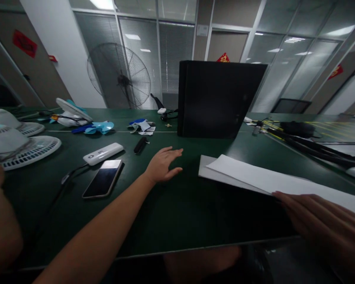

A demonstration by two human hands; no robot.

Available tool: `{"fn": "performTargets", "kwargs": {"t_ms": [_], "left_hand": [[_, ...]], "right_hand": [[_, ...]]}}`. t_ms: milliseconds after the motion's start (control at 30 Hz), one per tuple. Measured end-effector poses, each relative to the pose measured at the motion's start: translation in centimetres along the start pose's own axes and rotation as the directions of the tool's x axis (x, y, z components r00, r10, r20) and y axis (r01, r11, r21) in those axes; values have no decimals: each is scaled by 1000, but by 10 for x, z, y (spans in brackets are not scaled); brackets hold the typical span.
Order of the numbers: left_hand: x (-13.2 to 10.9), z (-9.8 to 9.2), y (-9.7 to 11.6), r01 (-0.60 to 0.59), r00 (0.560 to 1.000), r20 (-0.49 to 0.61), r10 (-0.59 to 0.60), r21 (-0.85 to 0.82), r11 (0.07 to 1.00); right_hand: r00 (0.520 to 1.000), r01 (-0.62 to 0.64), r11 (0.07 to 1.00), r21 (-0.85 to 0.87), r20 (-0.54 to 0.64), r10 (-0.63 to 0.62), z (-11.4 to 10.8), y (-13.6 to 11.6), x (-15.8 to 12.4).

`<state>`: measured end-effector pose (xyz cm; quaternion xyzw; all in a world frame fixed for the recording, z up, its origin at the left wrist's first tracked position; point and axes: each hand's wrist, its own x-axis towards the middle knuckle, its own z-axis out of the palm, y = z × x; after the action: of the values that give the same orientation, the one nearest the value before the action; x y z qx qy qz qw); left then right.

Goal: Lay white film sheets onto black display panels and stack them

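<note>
My left hand (163,163) reaches out over the dark green table (171,213), fingers stretched and apart, holding nothing, a short way in front of an upright black box (217,99). My right hand (319,221) lies flat at the near right, its fingertips resting on the near edge of white flat sheets (254,177). A smartphone (103,178) lies face up to the left of my left forearm, next to a white power bank (103,153) and a small black device (140,144).
White fan grilles (26,152) and blue fan blades (99,127) lie at the left. Blue and white scraps (142,126) sit mid-table. Black and yellow cables (310,136) run along the right. A large standing fan (119,77) stands behind the table.
</note>
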<state>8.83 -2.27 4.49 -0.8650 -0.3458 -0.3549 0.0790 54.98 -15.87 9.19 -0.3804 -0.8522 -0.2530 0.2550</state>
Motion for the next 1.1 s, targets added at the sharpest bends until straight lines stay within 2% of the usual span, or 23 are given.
{"fn": "performTargets", "kwargs": {"t_ms": [100,233,433,567,667,767,867,1000,1100], "left_hand": [[-10,-2,-18,248,968,-31,-248,-6,969],[-12,2,-21,379,924,45,-379,19,925],[-12,2,-21,429,894,111,-434,65,901],[-15,2,-25,500,851,137,-507,81,862],[-15,4,-27,500,849,154,-505,70,863],[-14,5,-28,479,860,169,-481,52,876],[-14,6,-29,496,850,169,-499,61,866],[-15,7,-31,518,834,185,-520,65,853],[-16,8,-33,516,836,191,-515,51,855]], "right_hand": [[998,-47,997,-60,35,49,-7,20,-9],[990,-15,993,-116,140,31,1,51,-4],[941,-121,971,-206,288,178,27,96,9],[933,-105,968,-226,315,175,46,124,8],[944,-61,973,-223,303,128,55,143,7],[946,-60,958,-281,291,144,59,162,7],[939,-93,930,-354,279,200,59,183,9],[929,-124,932,-340,289,229,57,210,18],[928,-179,914,-365,247,280,53,229,27]]}}
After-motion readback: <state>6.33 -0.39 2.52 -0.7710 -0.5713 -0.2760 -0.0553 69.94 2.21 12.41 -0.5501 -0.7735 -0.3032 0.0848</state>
